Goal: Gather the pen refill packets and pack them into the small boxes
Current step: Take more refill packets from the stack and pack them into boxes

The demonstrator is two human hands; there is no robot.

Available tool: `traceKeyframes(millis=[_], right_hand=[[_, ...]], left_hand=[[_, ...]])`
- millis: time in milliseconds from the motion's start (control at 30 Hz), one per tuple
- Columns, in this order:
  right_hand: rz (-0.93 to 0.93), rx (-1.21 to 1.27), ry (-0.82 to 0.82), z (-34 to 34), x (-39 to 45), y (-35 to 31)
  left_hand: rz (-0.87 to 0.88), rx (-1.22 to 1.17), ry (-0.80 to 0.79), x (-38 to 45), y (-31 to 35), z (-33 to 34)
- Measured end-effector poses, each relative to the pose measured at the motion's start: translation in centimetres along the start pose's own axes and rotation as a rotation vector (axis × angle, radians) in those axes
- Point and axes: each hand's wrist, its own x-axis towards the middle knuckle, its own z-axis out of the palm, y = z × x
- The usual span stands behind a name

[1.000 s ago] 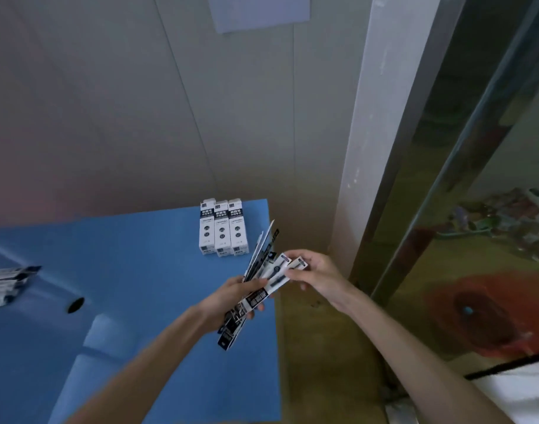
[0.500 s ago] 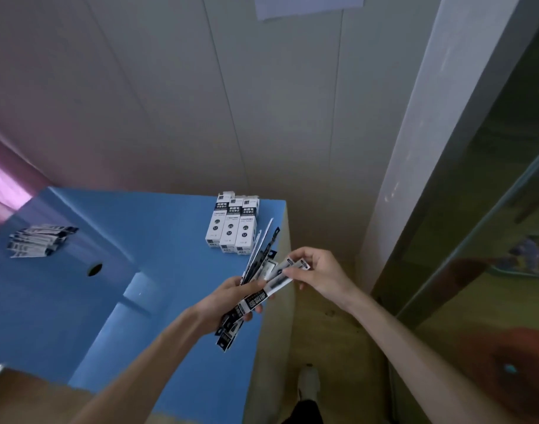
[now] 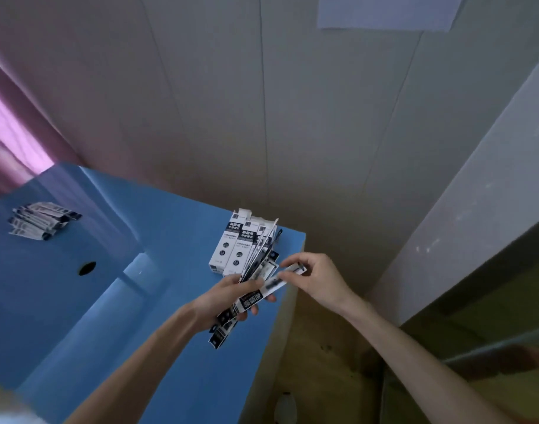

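My left hand grips a fanned bunch of black-and-white pen refill packets above the right corner of the blue table. My right hand pinches the far end of one packet that lies across the bunch. Three small white boxes stand side by side at the table's back right corner, partly hidden behind the fanned packets. A second pile of refill packets lies at the table's far left.
A dark round hole shows in the blue table top left of my left arm. A grey panelled wall rises behind the table. A white pillar stands at the right, with wooden floor below it.
The view has swung right and up, so the table sits further left and lower. My hands keep the same hold on the packets, now closer to the boxes.
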Motion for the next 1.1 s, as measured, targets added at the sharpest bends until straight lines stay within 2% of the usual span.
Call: traceKeyframes(millis=[100,167,267,400,600,667,767,900,1000,1100], right_hand=[[-0.154,-0.421,-0.109,-0.2,2.8,-0.4],[-0.204,-0.553,-0.199,-0.3,4.5,-0.4],[-0.255,-0.59,-0.332,0.0,6.9,0.0],[-0.198,-0.605,-0.527,0.5,10.1,0.8],[-0.253,-0.619,-0.608,0.6,13.6,2.3],[-0.238,-0.592,-0.621,0.0,14.8,2.7],[-0.122,-0.43,-0.586,-1.0,16.5,4.0],[0.118,-0.034,-0.392,-1.6,18.0,5.3],[0.283,0.228,-0.236,-1.4,19.3,5.1],[0.321,0.296,-0.139,-1.1,20.6,4.7]], left_hand=[[-0.014,0.05,0.03,1.5,0.4,-1.9],[-0.034,0.055,0.079,1.9,0.8,-2.6],[-0.089,0.036,0.176,2.7,1.5,-3.1],[-0.158,0.028,0.294,4.8,1.9,-3.9],[-0.226,0.012,0.374,7.1,3.3,-4.9],[-0.233,-0.084,0.403,7.9,3.5,-5.6],[-0.2,-0.165,0.549,9.0,3.3,-7.1],[-0.114,0.062,0.853,11.2,2.5,-7.9],[-0.073,0.368,0.888,12.5,2.0,-7.0],[-0.061,0.616,0.831,13.2,1.3,-5.8]])
